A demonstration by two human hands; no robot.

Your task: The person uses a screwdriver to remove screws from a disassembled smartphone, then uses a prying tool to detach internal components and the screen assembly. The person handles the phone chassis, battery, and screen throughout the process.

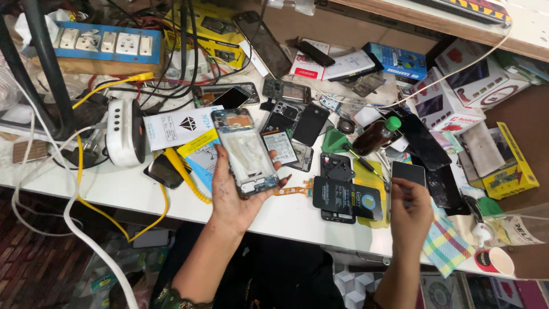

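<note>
1. The left hand (237,200) holds an opened phone frame (246,151) above the counter (114,186), its fingers clamped round the lower edges.
2. The frame is already stripped: no back cover, and its inner compartment lies bare.
3. The right hand (410,214) pinches a small dark flat part (408,173), fingers together on it, well apart from the frame.
4. Judging by this, refitting remains: loose boards, covers and a screwdriver (366,163) still lie on the counter.

The opened phone frame with bare metal back (247,153) sits in the left hand (231,197); right of it lies the flat black battery (347,198), with the right hand (410,214) beside that.
</note>
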